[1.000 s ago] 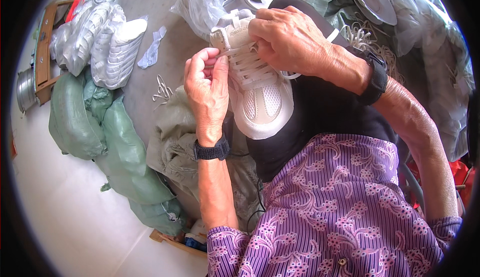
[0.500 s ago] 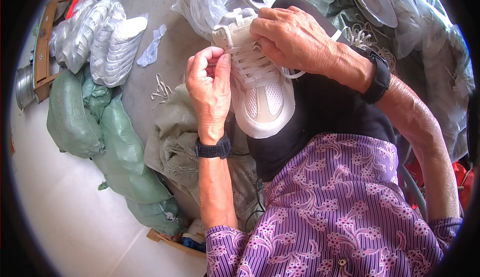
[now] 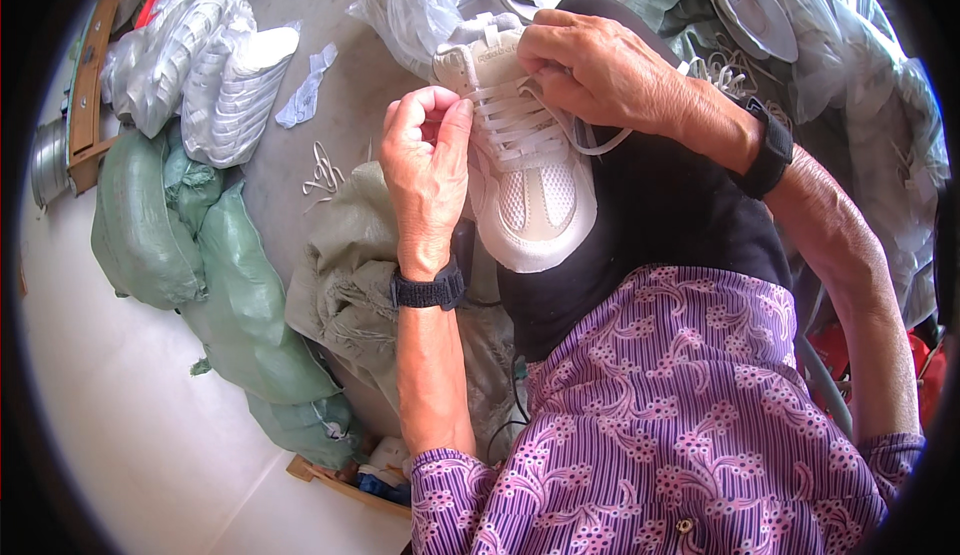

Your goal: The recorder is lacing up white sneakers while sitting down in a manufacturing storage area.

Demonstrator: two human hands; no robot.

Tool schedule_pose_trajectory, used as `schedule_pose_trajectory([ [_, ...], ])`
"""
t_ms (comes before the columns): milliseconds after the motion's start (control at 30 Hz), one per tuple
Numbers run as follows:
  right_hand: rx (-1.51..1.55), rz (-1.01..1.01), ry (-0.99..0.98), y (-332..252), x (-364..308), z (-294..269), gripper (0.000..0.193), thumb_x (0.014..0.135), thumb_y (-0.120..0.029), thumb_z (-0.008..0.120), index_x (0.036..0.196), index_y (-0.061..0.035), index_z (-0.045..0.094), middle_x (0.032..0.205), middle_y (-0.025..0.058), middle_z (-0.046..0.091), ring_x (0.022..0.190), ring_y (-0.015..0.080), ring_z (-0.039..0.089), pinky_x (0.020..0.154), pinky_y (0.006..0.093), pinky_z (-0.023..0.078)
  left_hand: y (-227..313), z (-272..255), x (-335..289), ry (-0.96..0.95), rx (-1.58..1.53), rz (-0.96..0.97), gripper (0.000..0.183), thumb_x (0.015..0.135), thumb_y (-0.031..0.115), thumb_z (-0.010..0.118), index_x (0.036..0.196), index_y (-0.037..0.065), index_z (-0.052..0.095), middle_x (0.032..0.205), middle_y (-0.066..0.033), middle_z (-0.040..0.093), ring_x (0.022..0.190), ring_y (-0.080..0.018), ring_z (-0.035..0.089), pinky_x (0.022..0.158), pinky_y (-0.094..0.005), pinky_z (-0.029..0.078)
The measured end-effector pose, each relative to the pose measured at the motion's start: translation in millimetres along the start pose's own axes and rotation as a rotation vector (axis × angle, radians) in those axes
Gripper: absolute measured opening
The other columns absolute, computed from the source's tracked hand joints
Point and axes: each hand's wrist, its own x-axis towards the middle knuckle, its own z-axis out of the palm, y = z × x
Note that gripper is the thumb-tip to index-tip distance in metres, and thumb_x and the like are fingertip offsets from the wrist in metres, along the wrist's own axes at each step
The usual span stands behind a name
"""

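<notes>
Two bare hands meet over one white shoe (image 3: 540,225), which lies with its toe toward the near side against the black-clad leg (image 3: 665,220) and its collar toward the far side. The left hand (image 3: 428,160) pinches with thumb and forefinger at the shoe's left eyelet edge; the right hand (image 3: 605,70) is curled over the right side of the tongue, its fingertips tucked out of sight, so I cannot tell what it grasps. A flat white lace (image 3: 520,142) crosses the front in rows, with a loose loop hanging to the right. The shoe should be light, with a firm sole and toe but a yielding mesh and padded collar; the lace looks limp, easily twisted and a little slippery. Best hold seems to be the stiffer eyelet edge or the sole's side, sparing the mesh, with the lace pinched flat near its eyelet. On the left are wrapped white shoes (image 3: 235,95), green sacks (image 3: 255,305) and a beige sack (image 3: 370,265); on the far side lies a clear plastic bag (image 3: 405,15), and on the right a heap of laces (image 3: 725,77).
</notes>
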Motion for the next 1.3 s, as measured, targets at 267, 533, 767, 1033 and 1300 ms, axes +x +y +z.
schedule_pose_trajectory([
  [267, -0.010, -0.023, 0.038, -0.3, 0.2, 2.1, 0.011, 0.076, -0.008, 0.052, 0.083, -0.0012, 0.058, 0.082, 0.0150, 0.057, 0.080, 0.0342, 0.060, 0.072, 0.0426, 0.049, -3.7, -3.8, 2.8, -0.034, 0.119, 0.059, 0.011, 0.091, 0.013, 0.062, 0.094, 0.003, 0.058, 0.081, 0.0044, 0.055, 0.071, -0.0032, 0.049, 0.065, -0.0191, 0.043],
  [533, -0.007, -0.021, 0.044, 1.5, -0.9, 3.2, 0.012, 0.076, -0.008, 0.053, 0.084, -0.0017, 0.059, 0.083, 0.0145, 0.056, 0.080, 0.0339, 0.060, 0.072, 0.0424, 0.049, -4.2, -3.5, 3.2, -0.040, 0.255, 0.142, 0.011, 0.092, 0.013, 0.060, 0.094, 0.002, 0.058, 0.083, 0.0033, 0.055, 0.072, -0.0045, 0.049, 0.066, -0.0198, 0.043],
  [767, -0.018, -0.012, 0.048, 1.7, -2.5, 4.7, 0.011, 0.076, -0.009, 0.054, 0.084, -0.0026, 0.059, 0.082, 0.0137, 0.056, 0.080, 0.0333, 0.060, 0.071, 0.0426, 0.049, -0.5, -0.7, 2.4, -0.019, 0.209, 0.113, 0.011, 0.092, 0.012, 0.061, 0.094, 0.002, 0.057, 0.084, 0.0034, 0.055, 0.073, -0.0044, 0.049, 0.066, -0.0197, 0.043],
  [1033, -0.019, -0.042, 0.067, 1.7, -2.5, 6.2, 0.011, 0.075, -0.008, 0.054, 0.084, -0.0029, 0.058, 0.082, 0.0137, 0.056, 0.078, 0.0335, 0.060, 0.069, 0.0430, 0.049, -3.0, -2.7, 6.3, -0.033, 0.159, 0.095, 0.014, 0.088, 0.013, 0.064, 0.086, 0.000, 0.058, 0.078, -0.0053, 0.054, 0.065, -0.0137, 0.050, 0.060, -0.0286, 0.044],
  [1300, -0.035, -0.031, 0.069, 0.9, -2.7, 5.7, 0.011, 0.075, -0.008, 0.054, 0.084, -0.0024, 0.058, 0.082, 0.0138, 0.057, 0.078, 0.0337, 0.060, 0.069, 0.0429, 0.049, -3.7, -4.1, 7.0, -0.057, 0.209, 0.102, 0.014, 0.090, 0.014, 0.062, 0.088, 0.001, 0.057, 0.078, -0.0015, 0.053, 0.068, -0.0097, 0.048, 0.061, -0.0243, 0.042],
])
